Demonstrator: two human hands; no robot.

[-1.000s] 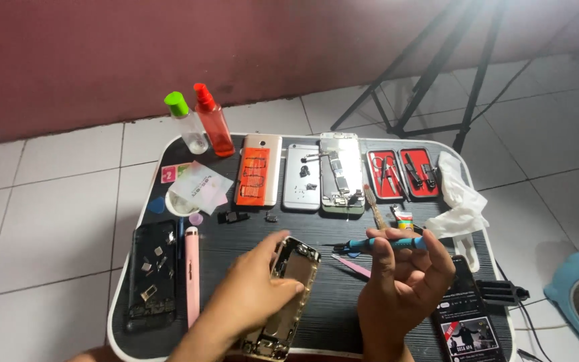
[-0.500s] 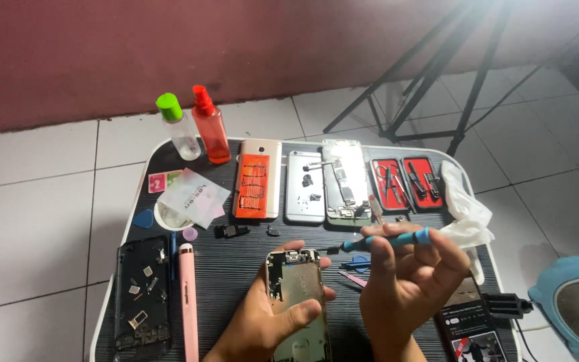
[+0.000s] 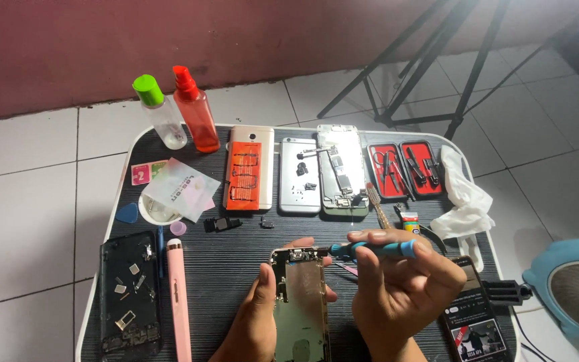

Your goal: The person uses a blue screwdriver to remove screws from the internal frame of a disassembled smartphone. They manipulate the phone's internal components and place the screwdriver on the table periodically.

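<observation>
Shifted since a second ago: opened phone frame (image 3: 301, 302) raised upright toward the camera and drawn to the near middle of the table, left hand (image 3: 256, 322) now wrapped along its left edge instead of lying over it. Held the frame clamped between left thumb and fingers, bare metal plate facing up. Gripped a blue-handled screwdriver (image 3: 370, 249) in the right hand (image 3: 397, 295), fingers closed around the handle, tip lying at the frame's top right corner. Lay just right of that hand: a lit phone (image 3: 470, 322) in a black holder. Rested at the near left: a dark phone back (image 3: 129, 295) strewn with small parts, and beside it a pink pen-shaped tool (image 3: 179, 302). Stood further off, in a row across the black ribbed table (image 3: 229, 261): an orange-backed phone (image 3: 244, 175), a silver phone shell (image 3: 299, 177), a stripped phone body (image 3: 340, 171), a red tool case (image 3: 403, 167) and a crumpled white cloth (image 3: 464, 198). Stood farthest, at the back left edge: a clear bottle with green cap (image 3: 159, 110) and a red spray bottle (image 3: 194, 110).
</observation>
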